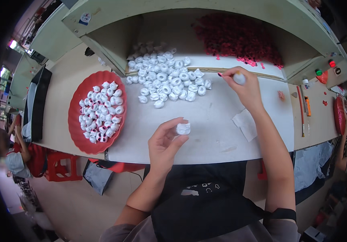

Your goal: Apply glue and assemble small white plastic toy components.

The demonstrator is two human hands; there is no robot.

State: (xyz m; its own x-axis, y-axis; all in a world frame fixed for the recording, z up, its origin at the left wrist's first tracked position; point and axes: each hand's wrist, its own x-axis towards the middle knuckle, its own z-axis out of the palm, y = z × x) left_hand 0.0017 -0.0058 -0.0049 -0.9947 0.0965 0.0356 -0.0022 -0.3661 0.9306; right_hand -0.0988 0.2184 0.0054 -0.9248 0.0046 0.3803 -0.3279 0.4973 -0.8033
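My left hand (164,142) is above the near middle of the white work surface, pinching a small white rounded piece (183,128) between thumb and fingers. My right hand (242,88) is raised farther back and to the right. Its fingers are curled round a white rounded thing (239,78) with a yellowish spot, perhaps a small bottle. At its thumb and index tips shows a tiny dark red piece (219,74). A loose pile of white pieces (165,78), many with ring-like hollows, spreads beyond my left hand. Left of it, a red scalloped tray (76,133) holds similar pieces, several with dark red spots.
A heap of small red discs (238,38) lies under the shelf (189,5) at the back. A crumpled white tissue (245,125) rests below my right forearm. Farther right are a brush (302,117), an orange tool (308,107) and a small white bottle (305,83). Other people sit at both sides.
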